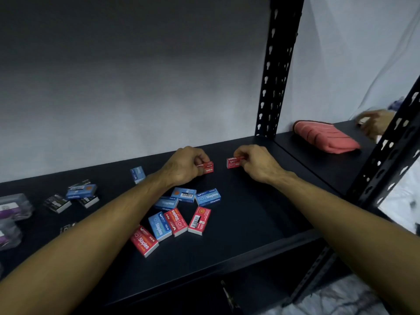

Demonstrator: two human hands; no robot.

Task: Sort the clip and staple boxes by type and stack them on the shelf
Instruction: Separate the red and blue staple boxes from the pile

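On the black shelf point(261, 212) my left hand point(184, 165) grips a red staple box point(207, 167) at the back middle. Just to its right, my right hand point(256, 162) pinches another red staple box point(234, 162) standing on its edge. In front of them lies a loose pile of staple boxes: several blue ones point(208, 197) and three red ones point(199, 220). A single blue box point(137, 174) lies farther left. Black boxes with a blue box on top point(80, 192) sit at the left.
Clear plastic boxes with purple contents point(12, 206) stand at the far left edge. A black perforated upright point(276, 71) rises behind my right hand. On the neighbouring shelf lies a folded pink cloth point(325, 136), and another person's hand point(375, 123) reaches in there.
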